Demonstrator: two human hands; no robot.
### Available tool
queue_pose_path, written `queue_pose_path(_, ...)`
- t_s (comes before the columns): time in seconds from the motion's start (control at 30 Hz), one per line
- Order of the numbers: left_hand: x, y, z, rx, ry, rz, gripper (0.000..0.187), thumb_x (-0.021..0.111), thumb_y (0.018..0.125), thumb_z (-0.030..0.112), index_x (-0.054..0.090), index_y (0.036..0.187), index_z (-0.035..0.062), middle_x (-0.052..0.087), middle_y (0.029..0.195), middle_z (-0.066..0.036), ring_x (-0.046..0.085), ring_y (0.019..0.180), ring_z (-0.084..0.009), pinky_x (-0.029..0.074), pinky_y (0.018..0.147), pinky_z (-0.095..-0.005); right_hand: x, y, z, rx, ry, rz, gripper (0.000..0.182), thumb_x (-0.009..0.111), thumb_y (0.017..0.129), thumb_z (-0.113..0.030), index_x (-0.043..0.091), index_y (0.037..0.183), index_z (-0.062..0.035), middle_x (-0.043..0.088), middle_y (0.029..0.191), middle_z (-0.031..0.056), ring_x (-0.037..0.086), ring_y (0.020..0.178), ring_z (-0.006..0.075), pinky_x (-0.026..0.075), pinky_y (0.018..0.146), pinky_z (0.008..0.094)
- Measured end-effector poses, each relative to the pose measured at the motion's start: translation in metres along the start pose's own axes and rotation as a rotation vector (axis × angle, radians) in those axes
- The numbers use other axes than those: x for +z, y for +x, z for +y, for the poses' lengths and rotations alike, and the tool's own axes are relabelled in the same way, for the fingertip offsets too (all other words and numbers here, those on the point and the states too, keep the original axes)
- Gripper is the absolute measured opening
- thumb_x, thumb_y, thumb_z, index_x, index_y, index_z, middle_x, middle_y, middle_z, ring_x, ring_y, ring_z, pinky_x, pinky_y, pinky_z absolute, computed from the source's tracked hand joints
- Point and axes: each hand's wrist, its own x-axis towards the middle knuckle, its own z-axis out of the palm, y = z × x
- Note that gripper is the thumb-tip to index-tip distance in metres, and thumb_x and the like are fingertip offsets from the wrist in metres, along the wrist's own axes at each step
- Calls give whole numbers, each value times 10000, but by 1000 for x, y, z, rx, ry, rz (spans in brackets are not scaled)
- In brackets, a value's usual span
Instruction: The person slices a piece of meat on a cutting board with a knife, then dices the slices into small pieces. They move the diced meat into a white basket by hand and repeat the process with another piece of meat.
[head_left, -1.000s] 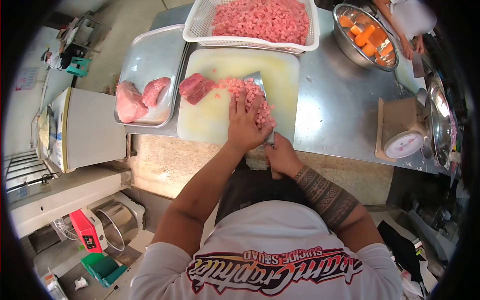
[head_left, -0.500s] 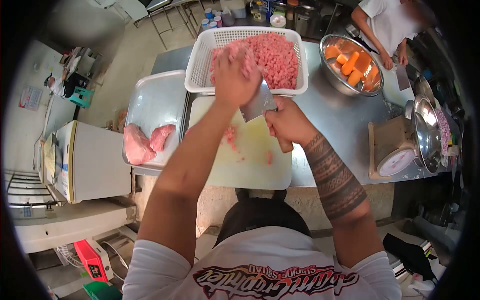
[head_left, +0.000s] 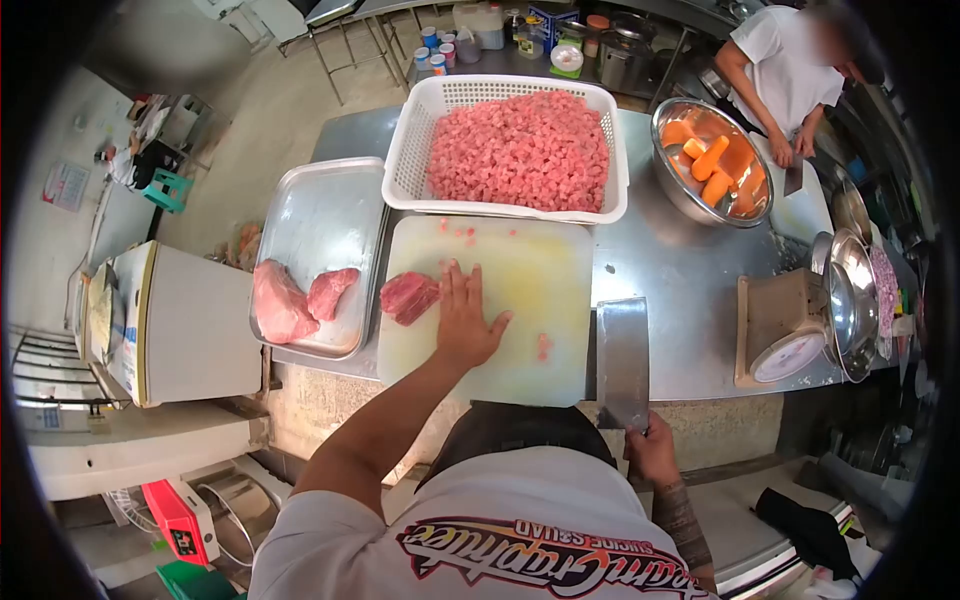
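Note:
My left hand [head_left: 466, 322] lies flat with fingers spread on the white cutting board [head_left: 540, 260], just right of a chunk of raw meat [head_left: 409, 298]. Small meat scraps dot the board. In my right hand [head_left: 652, 450] is the handle of a cleaver [head_left: 624, 355], its broad blade pointing away from me beside the board's right edge. Beyond the board, diced meat [head_left: 525, 150] fills much of a white plastic basket [head_left: 405, 180]. Two larger meat pieces [head_left: 285, 305] rest on the metal tray [head_left: 320, 215] to the left.
Right of the basket stands a steel bowl [head_left: 745, 208] of peeled carrots. A weighing scale [head_left: 785, 325] and stacked metal bowls [head_left: 850, 290] occupy the table's right end. Another person [head_left: 785, 75] holds a knife over a board at the far right. A white chest [head_left: 190, 325] is at left.
My left hand has left the basket, where it held diced meat, and come down onto the board. The cleaver has swung from beside the basket to the board's right, low near my body.

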Motion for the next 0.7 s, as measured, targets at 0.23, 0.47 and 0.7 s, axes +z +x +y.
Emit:
queue_pose_path(0.23, 37, 66, 1, -357, 0, 160, 1030, 683, 978, 532, 188, 1667, -52, 95, 1693, -424, 111, 1583, -592, 135, 1291, -655, 20, 22, -33, 41, -106, -27, 187, 636, 1012, -73, 636, 1174, 21, 616, 730, 34, 622, 577, 130, 538, 544, 326)
queue_pose_path(0.47, 62, 122, -43, -441, -107, 357, 828, 670, 1003, 431, 394, 1551, -126, 402, 1568, -407, 329, 1520, -527, 222, 1290, -583, 37, 26, -26, 65, 12, -5, 212, 622, 1012, -74, 627, 1202, 21, 621, 721, 28, 617, 577, 120, 527, 536, 321)
queue_pose_path(0.7, 58, 97, -22, 160, -314, -25, 668, 698, 1008, 303, 494, 1524, -68, 564, 1502, -285, 457, 1467, -445, 357, 1250, -504, 37, 34, -23, 14, -13, 11, 196, 609, 1009, -75, 643, 1171, 29, 640, 722, 40, 631, 574, 131, 532, 535, 321)
